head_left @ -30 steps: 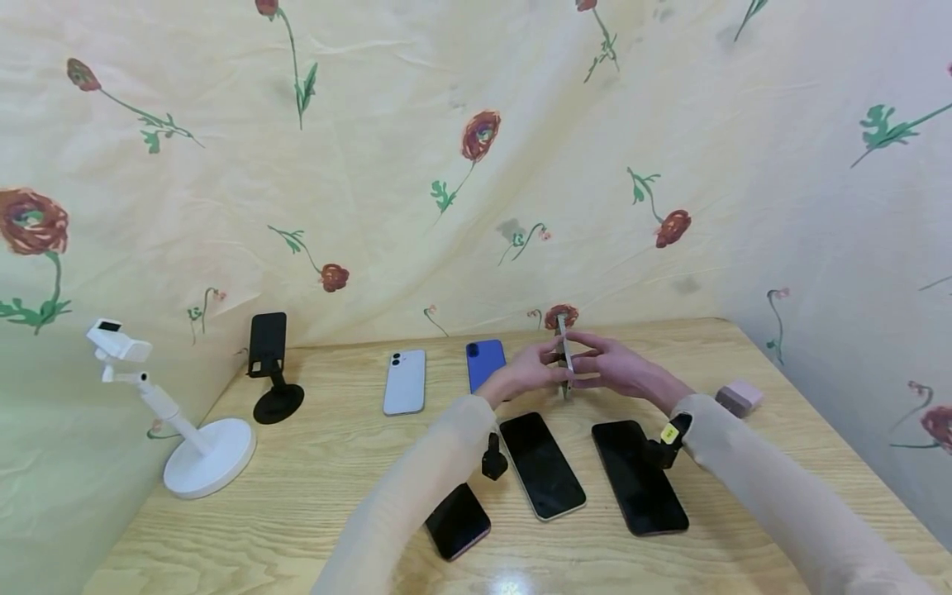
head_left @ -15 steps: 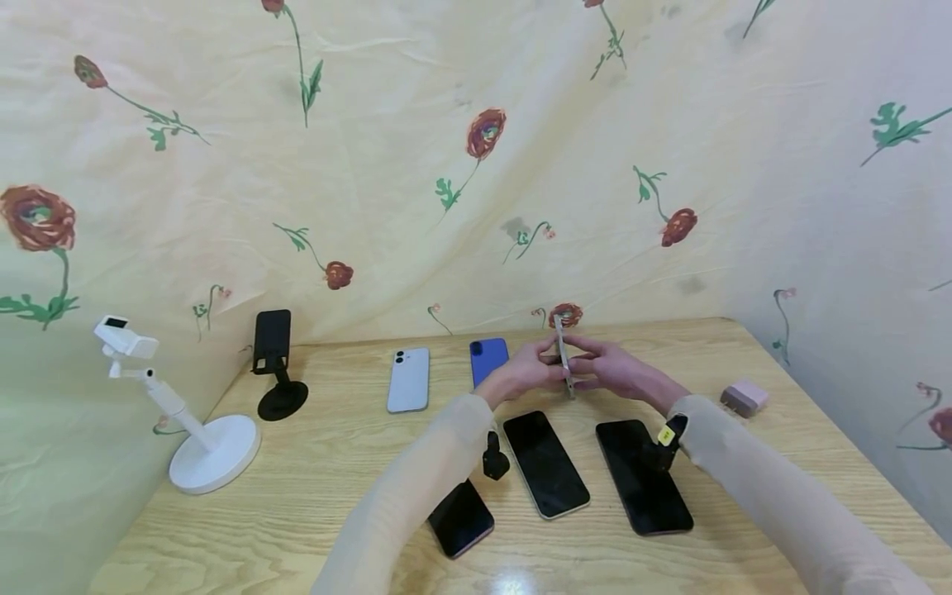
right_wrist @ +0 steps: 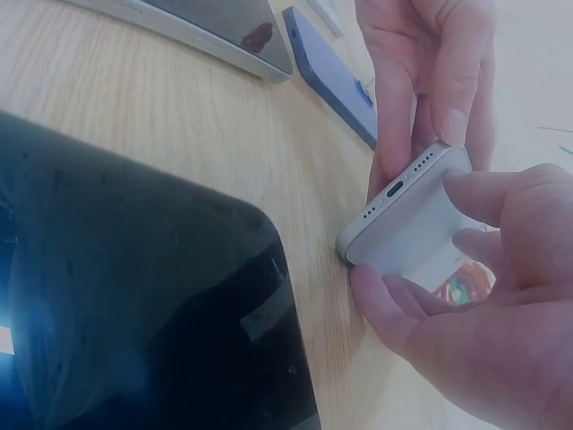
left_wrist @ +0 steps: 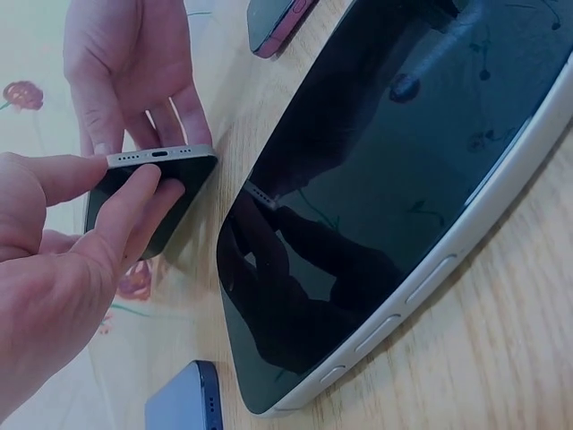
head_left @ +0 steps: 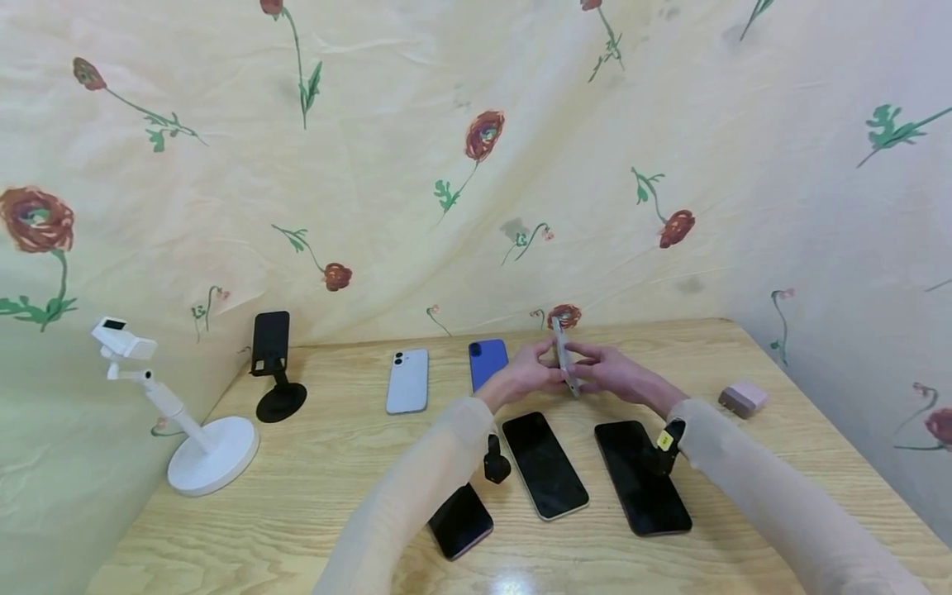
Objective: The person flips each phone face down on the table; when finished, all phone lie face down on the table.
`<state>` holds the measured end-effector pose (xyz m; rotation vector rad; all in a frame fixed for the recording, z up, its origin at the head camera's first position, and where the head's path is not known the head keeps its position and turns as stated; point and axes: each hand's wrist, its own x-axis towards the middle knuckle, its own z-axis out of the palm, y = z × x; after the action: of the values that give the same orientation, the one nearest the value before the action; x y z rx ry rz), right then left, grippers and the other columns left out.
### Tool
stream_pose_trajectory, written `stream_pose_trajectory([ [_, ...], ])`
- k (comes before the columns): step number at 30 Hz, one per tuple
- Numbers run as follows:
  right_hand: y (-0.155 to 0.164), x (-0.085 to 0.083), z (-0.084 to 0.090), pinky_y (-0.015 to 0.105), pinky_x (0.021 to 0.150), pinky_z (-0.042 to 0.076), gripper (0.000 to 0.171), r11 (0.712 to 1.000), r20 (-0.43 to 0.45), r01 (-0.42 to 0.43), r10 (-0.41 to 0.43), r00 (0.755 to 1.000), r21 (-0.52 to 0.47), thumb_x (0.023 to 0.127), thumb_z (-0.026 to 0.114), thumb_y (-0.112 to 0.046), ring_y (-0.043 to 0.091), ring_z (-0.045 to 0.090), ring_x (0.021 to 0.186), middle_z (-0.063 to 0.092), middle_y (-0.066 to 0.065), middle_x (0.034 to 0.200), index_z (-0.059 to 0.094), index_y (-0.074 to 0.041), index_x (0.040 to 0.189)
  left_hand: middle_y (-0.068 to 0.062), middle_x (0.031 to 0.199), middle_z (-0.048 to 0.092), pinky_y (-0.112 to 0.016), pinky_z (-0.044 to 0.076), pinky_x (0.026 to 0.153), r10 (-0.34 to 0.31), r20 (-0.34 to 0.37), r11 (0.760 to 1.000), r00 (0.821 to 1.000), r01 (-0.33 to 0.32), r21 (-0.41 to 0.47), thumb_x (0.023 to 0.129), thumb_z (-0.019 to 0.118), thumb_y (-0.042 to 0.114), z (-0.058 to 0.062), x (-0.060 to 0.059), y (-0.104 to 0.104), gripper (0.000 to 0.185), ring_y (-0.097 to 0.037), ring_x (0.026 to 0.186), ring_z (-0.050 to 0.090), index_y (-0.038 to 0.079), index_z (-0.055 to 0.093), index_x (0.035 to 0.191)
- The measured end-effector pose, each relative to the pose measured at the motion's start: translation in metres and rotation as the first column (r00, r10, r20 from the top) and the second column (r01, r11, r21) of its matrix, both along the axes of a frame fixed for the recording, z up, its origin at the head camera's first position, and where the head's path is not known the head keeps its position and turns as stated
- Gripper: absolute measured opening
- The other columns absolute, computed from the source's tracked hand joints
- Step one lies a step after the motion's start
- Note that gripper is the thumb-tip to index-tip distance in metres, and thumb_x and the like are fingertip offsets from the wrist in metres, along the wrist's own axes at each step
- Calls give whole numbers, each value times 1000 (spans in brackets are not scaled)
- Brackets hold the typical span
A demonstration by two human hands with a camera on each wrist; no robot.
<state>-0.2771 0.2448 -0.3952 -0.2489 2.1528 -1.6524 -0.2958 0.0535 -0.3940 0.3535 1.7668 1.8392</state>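
Your left hand (head_left: 525, 376) and right hand (head_left: 611, 373) both grip the silver phone (head_left: 564, 357), held on edge above the table (head_left: 312, 463). Left fingers (left_wrist: 134, 193) curl against its dark screen side; right fingers (right_wrist: 488, 193) pinch its pale back, charging port facing you. The silver phone sits just behind two black-screened phones lying flat: the middle phone (head_left: 545, 464) and the right phone (head_left: 641, 477). A blue phone (head_left: 487, 361) lies just left of the silver phone, a white phone (head_left: 406, 380) further left. A pink box (head_left: 741, 398) rests well right of it.
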Motion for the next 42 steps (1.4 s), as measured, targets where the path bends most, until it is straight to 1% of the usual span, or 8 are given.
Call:
stream_pose_trajectory([
  [8,3,-1,-3,48,99,45,65,995,-45,29,-25,999,93,105,51,-9,44,48,127,34,40,144,16,-1,159,-30,144,46,-46,49,94,-7,4,1000,1000,7,-2,95,54,-16,0,1,4,80,-38,122,56,11,17,161],
  [17,6,3,-2,46,95,48,68,974,-157,40,-5,988,223,101,59,-11,43,48,122,39,39,140,22,4,156,-30,128,59,-43,54,86,18,-42,998,999,-21,-65,91,57,-19,-9,0,6,80,-38,113,62,4,22,159],
  [21,7,3,-3,47,94,48,68,963,-190,50,1,982,266,99,62,-10,46,46,125,40,39,139,25,7,154,-29,118,64,-42,56,82,30,-71,992,997,-39,-119,89,57,-20,-12,0,6,75,-37,106,66,2,30,156],
  [25,9,3,-4,51,96,46,69,952,-202,55,7,979,302,98,63,-10,49,43,128,38,40,141,26,9,153,-21,101,70,-37,58,75,21,-165,975,986,-57,-216,88,64,-15,-12,2,5,61,-30,91,71,-2,46,144],
  [29,9,3,-5,53,97,45,69,947,-212,56,12,977,315,97,64,-9,51,42,129,38,40,141,27,10,152,-13,82,70,-31,58,65,16,-269,940,963,-106,-325,83,73,-11,-11,5,6,43,-23,72,70,-5,59,124],
  [33,9,4,-5,54,98,44,68,946,-222,55,18,975,319,97,64,-8,51,42,129,38,41,142,28,12,151,-7,76,64,-28,56,58,20,-339,899,941,-166,-405,79,80,-7,-13,5,9,34,-18,63,65,-4,64,109],
  [38,10,5,-6,54,99,43,69,943,-234,60,20,972,329,95,65,-7,51,41,130,36,41,144,29,13,150,-2,73,61,-23,52,55,-29,-437,810,899,-235,-537,77,85,5,-14,3,11,27,-13,60,61,1,65,94],
  [42,11,5,-8,55,101,41,69,937,-245,73,14,969,341,94,67,-5,51,41,131,36,40,145,31,14,149,-1,67,59,-21,47,56,-98,-475,739,874,-255,-623,77,87,15,-13,1,12,29,-14,60,59,6,60,83],
])
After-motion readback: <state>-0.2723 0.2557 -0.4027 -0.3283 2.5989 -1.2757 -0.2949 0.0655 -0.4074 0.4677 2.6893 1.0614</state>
